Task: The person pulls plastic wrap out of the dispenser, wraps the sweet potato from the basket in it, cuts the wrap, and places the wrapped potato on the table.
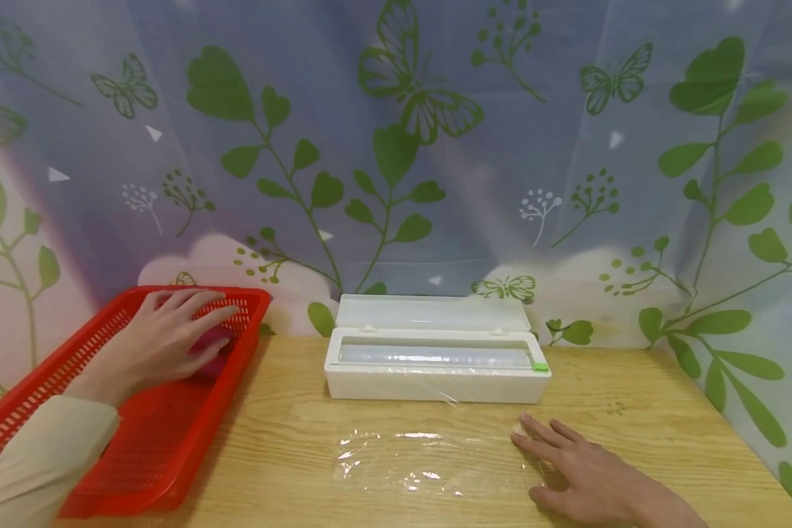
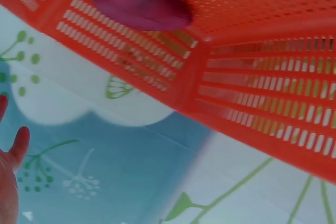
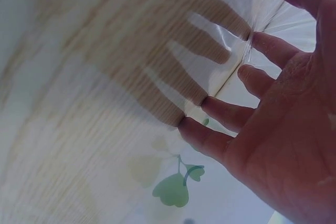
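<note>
My left hand reaches into the red basket with its fingers spread over a purple-red lump. In the left wrist view this lump tapers to a blunt point against the basket wall, and part of the hand shows at the left edge with its fingers apart from it. A sheet of clear plastic wrap lies on the table in front of a white wrap dispenser. My right hand touches the wrap's right end with extended fingertips, seen closely in the right wrist view.
The dispenser's lid stands raised at the back, with the wrap roll inside. A small green piece sits on its right end. The wooden table meets a patterned curtain behind.
</note>
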Action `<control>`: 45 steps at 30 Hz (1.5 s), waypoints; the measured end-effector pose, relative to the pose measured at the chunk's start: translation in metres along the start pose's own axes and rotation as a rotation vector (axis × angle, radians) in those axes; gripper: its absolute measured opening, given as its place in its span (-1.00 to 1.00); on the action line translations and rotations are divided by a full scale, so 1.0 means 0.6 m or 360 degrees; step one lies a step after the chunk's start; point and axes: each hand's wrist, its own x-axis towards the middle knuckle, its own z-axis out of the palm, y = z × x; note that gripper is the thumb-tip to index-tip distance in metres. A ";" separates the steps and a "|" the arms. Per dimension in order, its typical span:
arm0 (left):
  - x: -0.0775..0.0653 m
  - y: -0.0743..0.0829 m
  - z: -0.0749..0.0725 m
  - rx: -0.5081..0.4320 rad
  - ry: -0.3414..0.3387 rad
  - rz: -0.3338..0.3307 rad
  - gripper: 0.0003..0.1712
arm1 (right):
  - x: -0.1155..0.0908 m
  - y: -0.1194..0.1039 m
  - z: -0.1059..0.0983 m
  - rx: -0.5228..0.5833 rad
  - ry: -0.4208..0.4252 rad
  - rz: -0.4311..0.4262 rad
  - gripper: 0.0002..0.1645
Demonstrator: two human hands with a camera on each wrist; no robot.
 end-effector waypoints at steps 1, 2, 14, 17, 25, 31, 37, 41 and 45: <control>-0.004 -0.003 0.001 0.0001 -0.0022 -0.0007 -0.42 | 0.000 0.000 0.000 -0.0005 0.0000 0.0000 -0.16; -0.007 -0.005 0.002 0.0009 -0.0042 -0.0016 -0.37 | 0.000 0.000 0.001 -0.0010 0.0002 -0.0001 -0.16; -0.046 -0.024 0.039 0.0031 -0.0176 0.0040 -0.41 | 0.006 0.006 0.000 0.0068 -0.0056 -0.0018 -0.18; -0.053 -0.023 0.049 0.0015 -0.0195 0.0055 -0.41 | 0.006 0.006 0.001 0.0058 -0.0030 -0.0033 -0.19; -0.072 -0.023 0.062 0.0036 -0.0398 0.0000 -0.25 | 0.006 0.004 0.000 0.0048 -0.0051 -0.0020 -0.18; -0.075 -0.023 0.065 0.0041 -0.0507 0.0028 -0.28 | 0.007 0.003 -0.002 0.0083 -0.0058 -0.0017 -0.19; -0.077 -0.024 0.065 0.0085 -0.0593 0.0086 -0.27 | 0.008 0.004 -0.002 0.0114 -0.0072 -0.0022 -0.19; -0.076 -0.025 0.067 0.0132 -0.0676 0.0087 -0.21 | 0.005 0.004 -0.003 0.0082 -0.0051 -0.0004 -0.18; -0.080 -0.027 0.070 0.0150 -0.0711 0.0064 -0.21 | 0.003 0.001 -0.004 0.0049 -0.0030 0.0023 -0.17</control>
